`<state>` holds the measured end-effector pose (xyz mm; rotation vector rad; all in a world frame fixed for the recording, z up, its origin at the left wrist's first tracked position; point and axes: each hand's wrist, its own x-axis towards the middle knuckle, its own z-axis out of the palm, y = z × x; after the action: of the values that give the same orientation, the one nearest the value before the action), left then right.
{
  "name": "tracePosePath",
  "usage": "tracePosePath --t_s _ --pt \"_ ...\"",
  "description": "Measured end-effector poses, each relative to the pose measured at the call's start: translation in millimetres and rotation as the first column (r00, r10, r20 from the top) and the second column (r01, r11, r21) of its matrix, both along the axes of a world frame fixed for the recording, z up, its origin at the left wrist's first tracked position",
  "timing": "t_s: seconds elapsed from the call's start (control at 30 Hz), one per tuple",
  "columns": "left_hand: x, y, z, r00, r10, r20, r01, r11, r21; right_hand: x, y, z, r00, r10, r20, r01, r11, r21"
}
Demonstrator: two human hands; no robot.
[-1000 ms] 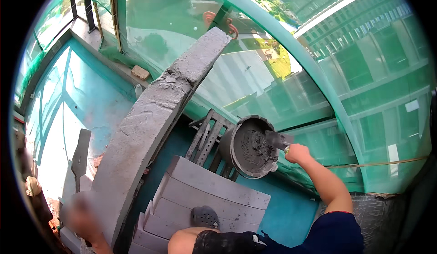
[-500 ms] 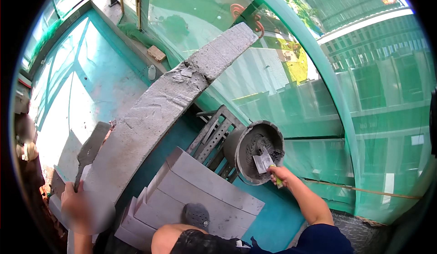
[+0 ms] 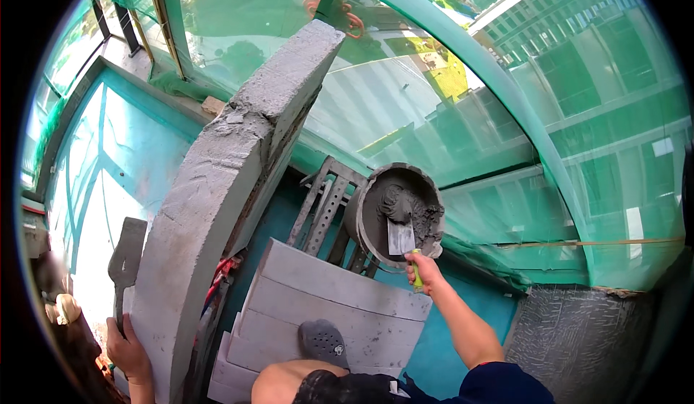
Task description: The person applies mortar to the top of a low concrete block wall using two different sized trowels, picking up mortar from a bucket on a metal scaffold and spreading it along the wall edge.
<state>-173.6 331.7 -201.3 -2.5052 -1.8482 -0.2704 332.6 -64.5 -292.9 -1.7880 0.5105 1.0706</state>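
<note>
My right hand is closed round the yellow-green handle of a trowel. Its flat metal blade lies in wet grey mortar, with a mound of it at the blade's far end. The mortar sits inside a round dark bucket. At the lower left, my left hand grips a second, grey mortar-coated trowel by its narrow end, blade pointing away from me. That hand is beside the near end of a long concrete-topped wall, which has a rough mortar patch farther along.
A perforated metal stand is beside the bucket. Stacked pale blocks lie below me, with my foot in a grey clog on them. Green netting hangs along the right and far side. A brick piece lies past the wall.
The view has shifted, so the wall stands steeper in it. My right hand has turned the trowel, its blade now pointing straight away from me into the mortar. My left hand still holds its trowel.
</note>
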Motion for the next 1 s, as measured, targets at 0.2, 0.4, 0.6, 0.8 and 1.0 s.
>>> tracePosePath --t_s 0.2,0.4,0.6,0.8,1.0 --pt "-34 12 -36 0.99 -0.133 -0.046 0.138 0.985 0.107 -27 -14 -2 0.98 -0.076 0.185 0.06 0.994 0.093" --pt "-16 5 -18 0.984 -0.031 -0.175 0.061 0.984 0.168 -45 39 30 0.966 -0.155 0.209 0.083 0.944 0.318" --pt "-24 10 -26 0.974 -0.154 -0.167 0.196 0.942 0.273 -20 173 39 0.948 -0.191 0.254 0.0 0.799 0.602" --pt "-26 8 -31 0.976 -0.204 -0.082 0.219 0.913 0.344 34 305 27 0.753 -0.265 0.603 -0.201 0.779 0.594" --pt "23 -3 23 0.956 -0.264 -0.125 0.292 0.885 0.364 74 377 10 0.334 -0.121 0.935 -0.189 0.963 0.192"
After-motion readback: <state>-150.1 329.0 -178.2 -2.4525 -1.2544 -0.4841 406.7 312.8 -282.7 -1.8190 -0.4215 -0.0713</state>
